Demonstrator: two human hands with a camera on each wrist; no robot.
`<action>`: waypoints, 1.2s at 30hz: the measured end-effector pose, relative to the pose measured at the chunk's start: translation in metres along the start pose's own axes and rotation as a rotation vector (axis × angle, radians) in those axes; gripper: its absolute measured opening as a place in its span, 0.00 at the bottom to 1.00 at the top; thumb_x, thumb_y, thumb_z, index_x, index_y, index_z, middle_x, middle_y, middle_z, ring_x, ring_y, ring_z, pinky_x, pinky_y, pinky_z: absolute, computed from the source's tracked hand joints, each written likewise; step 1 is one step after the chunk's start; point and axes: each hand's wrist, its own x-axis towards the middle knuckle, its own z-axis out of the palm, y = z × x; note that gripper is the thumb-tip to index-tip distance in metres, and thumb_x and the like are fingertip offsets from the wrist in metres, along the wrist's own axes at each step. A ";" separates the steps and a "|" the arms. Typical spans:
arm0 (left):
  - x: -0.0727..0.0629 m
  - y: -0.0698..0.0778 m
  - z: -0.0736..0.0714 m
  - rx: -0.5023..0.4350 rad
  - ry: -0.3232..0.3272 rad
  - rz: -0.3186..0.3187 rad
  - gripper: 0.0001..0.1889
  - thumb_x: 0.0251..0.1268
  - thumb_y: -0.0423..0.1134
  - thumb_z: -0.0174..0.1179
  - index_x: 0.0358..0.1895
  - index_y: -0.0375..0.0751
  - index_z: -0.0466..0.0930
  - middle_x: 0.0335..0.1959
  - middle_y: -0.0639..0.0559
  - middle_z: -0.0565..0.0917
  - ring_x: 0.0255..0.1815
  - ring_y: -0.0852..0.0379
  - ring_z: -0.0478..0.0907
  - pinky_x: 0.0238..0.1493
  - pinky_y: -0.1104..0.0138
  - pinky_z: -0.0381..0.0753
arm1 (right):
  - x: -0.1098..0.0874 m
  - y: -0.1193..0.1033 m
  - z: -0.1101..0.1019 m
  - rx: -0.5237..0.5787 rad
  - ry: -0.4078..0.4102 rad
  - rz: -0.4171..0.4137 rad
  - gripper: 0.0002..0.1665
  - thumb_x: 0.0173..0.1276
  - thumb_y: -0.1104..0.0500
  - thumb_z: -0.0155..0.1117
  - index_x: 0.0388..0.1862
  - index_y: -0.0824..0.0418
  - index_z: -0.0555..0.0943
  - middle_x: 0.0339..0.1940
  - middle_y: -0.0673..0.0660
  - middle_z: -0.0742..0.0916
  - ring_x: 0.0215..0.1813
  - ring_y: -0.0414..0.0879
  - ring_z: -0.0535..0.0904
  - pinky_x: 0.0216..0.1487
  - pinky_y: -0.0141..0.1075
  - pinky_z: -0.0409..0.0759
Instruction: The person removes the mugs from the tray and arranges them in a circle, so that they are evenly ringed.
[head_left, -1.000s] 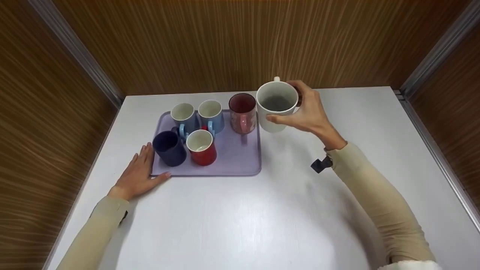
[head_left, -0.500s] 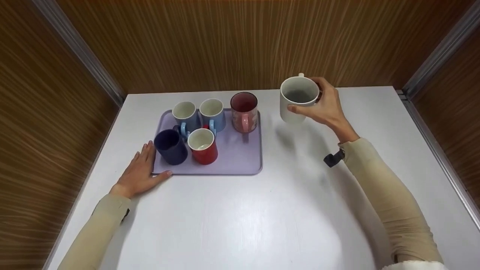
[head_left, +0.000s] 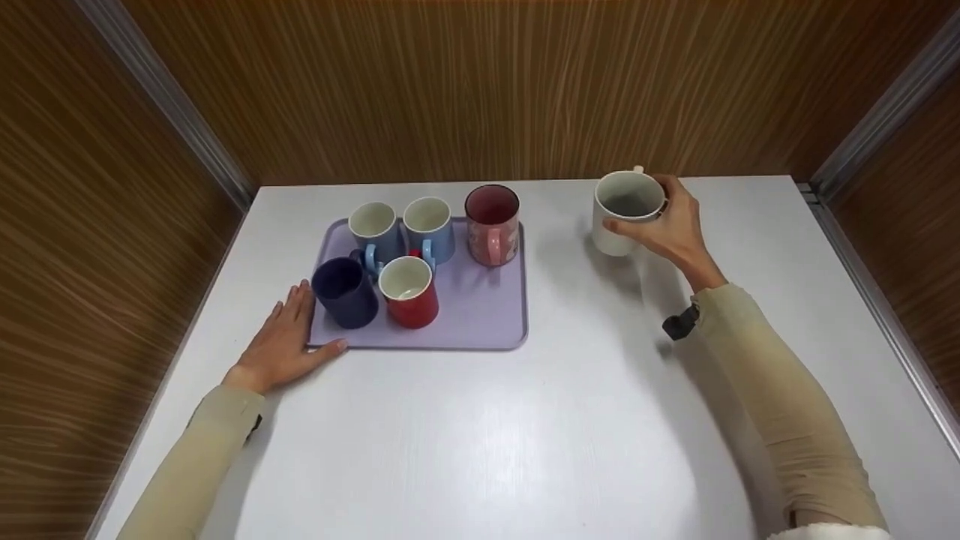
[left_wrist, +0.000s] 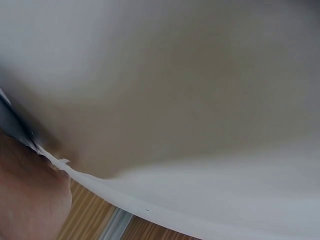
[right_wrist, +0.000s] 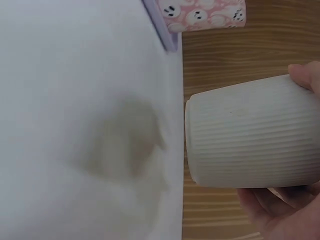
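Observation:
My right hand (head_left: 679, 232) grips a white mug (head_left: 615, 234) by its upper wall, thumb on the near side and fingers behind. The mug is upright to the right of the tray, its handle pointing to the back wall. Its ribbed wall (right_wrist: 255, 132) shows in the right wrist view, with the base at or just above the table; I cannot tell if it touches. My left hand (head_left: 281, 345) lies with straight fingers along the left edge of the lilac tray (head_left: 480, 322), thumb at the front rim. In the left wrist view only part of that hand (left_wrist: 32, 195) shows.
On the tray stand a dark blue mug (head_left: 352, 304), a red mug (head_left: 416, 306), two light blue mugs (head_left: 439, 244) and a pink patterned mug (head_left: 484, 244) at the back right corner. Wood-grain walls (head_left: 465, 90) enclose the white table (head_left: 480, 442) behind and on both sides.
The right hand has carried the white mug rightward, away from the tray's right edge, and lowered it toward the table. The left hand and the mugs on the tray stay in place.

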 end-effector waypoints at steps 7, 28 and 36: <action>-0.002 0.001 0.000 -0.012 0.014 0.014 0.62 0.72 0.72 0.58 0.87 0.32 0.33 0.89 0.33 0.39 0.90 0.34 0.36 0.88 0.41 0.43 | -0.001 0.017 -0.001 -0.001 0.011 0.030 0.56 0.52 0.45 0.89 0.74 0.66 0.72 0.70 0.64 0.82 0.71 0.58 0.77 0.73 0.57 0.76; 0.000 -0.001 0.002 0.001 0.025 0.023 0.62 0.72 0.71 0.59 0.87 0.30 0.36 0.89 0.32 0.41 0.90 0.33 0.38 0.88 0.40 0.45 | -0.006 0.038 -0.010 -0.009 0.014 0.095 0.57 0.53 0.44 0.88 0.74 0.67 0.71 0.70 0.65 0.81 0.72 0.58 0.77 0.73 0.56 0.74; 0.000 -0.001 0.001 -0.004 0.014 0.015 0.62 0.72 0.71 0.58 0.87 0.31 0.34 0.89 0.33 0.40 0.90 0.34 0.36 0.88 0.40 0.44 | -0.007 0.039 -0.011 -0.001 -0.010 0.111 0.58 0.55 0.44 0.87 0.77 0.66 0.68 0.73 0.65 0.79 0.74 0.59 0.75 0.76 0.58 0.73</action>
